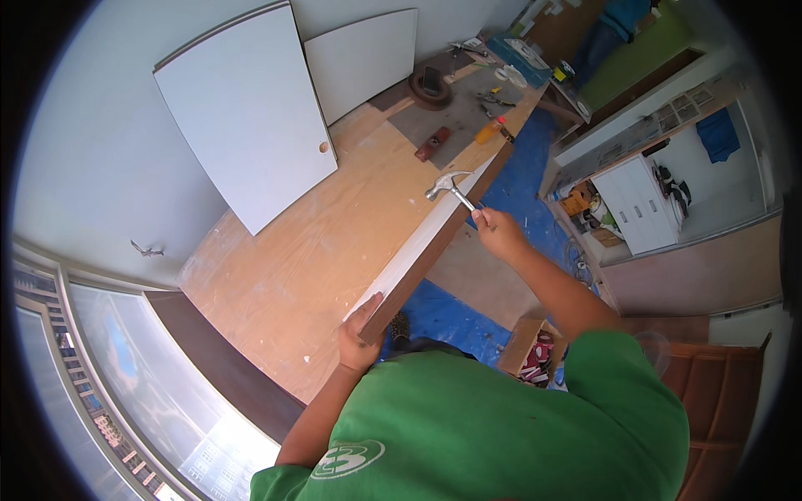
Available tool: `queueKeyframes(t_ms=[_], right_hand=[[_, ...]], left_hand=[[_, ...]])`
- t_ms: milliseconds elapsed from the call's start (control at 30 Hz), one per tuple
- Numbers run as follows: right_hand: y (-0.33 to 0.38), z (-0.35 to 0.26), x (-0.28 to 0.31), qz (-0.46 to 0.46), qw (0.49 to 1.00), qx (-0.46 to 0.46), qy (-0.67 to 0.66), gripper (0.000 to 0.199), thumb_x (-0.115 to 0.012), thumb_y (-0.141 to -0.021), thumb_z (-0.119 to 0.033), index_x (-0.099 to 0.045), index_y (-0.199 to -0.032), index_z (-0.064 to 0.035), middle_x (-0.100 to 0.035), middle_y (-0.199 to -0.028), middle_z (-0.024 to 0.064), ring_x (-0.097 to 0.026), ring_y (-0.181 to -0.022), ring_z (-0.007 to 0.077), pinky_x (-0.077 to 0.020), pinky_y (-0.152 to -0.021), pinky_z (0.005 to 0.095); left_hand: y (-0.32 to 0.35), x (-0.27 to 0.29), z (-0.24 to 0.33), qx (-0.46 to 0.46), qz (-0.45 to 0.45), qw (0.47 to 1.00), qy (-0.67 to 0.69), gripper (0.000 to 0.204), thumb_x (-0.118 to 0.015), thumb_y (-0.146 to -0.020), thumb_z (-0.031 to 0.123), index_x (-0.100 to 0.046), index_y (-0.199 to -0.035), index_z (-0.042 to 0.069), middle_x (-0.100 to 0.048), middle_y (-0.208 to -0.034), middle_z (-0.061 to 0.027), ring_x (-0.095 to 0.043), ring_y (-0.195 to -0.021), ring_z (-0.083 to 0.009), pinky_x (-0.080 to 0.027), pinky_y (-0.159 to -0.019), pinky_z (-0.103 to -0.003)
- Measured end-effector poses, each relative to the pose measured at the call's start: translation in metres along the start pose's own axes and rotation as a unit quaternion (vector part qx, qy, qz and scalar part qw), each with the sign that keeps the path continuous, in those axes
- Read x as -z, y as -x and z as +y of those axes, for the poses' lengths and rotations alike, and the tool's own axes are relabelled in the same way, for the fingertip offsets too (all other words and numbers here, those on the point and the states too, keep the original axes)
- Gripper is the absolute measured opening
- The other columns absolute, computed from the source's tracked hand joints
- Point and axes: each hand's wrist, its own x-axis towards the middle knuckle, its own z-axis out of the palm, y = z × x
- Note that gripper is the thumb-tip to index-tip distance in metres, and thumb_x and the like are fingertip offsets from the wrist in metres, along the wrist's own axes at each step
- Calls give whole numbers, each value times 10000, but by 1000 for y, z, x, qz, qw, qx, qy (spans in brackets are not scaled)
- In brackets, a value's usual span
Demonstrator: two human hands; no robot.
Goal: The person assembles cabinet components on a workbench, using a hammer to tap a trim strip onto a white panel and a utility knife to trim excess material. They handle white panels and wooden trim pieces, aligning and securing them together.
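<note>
My right hand (499,236) is closed round the handle of a metal claw hammer (454,187). Its head hovers over or rests on a long board (408,250); which of the two I cannot tell. That board has a white upper face and a brown side, and lies along the right edge of a wooden worktable (284,275). At the board's near end my left hand (359,336) grips it, fingers on the white face. Past the hammer, a dark red tool or block (433,144) and a bottle of orange liquid (489,130) are on the table.
White panels (251,108) lean on the wall at the left. Pliers (497,99) and a brown tape roll (429,90) sit at the table's far end. A blue sheet (451,313) covers the floor, with an open cardboard box (522,342) by me. Another person (608,37) stands far back.
</note>
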Motion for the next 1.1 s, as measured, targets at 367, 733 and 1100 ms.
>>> queueKeyframes(t_ms=[367, 733, 1100], right_hand=[[106, -72, -35, -102, 992, 27, -66, 440, -524, -1102, -360, -608, -867, 3, -603, -706, 240, -591, -647, 421, -459, -625, 493], [110, -108, -25, -194, 917, -30, -348, 397, -519, -1118, -368, -652, -1028, -5, -549, -701, -8, -543, -596, 87, -462, -543, 266], [9, -16, -12, -50, 989, -121, -74, 504, -477, -1112, -408, -651, -890, 10, -656, -797, 191, -634, -753, 341, -496, -727, 464]], left_hand=[[5, -4, -2, -22, 18, 999, 28, 516, -759, -841, 25, -687, -1352, 56, -734, -1243, -225, -723, -1141, -377, -562, -1014, -409], [-8, 8, -5, -12, 39, 998, 47, 398, -732, -916, 46, -700, -1310, 3, -772, -1113, -166, -752, -982, -230, -572, -895, -328], [-5, 6, -10, -3, 23, 995, 93, 554, -759, -837, 6, -680, -1380, 76, -731, -1261, -223, -724, -1152, -359, -555, -1007, -374]])
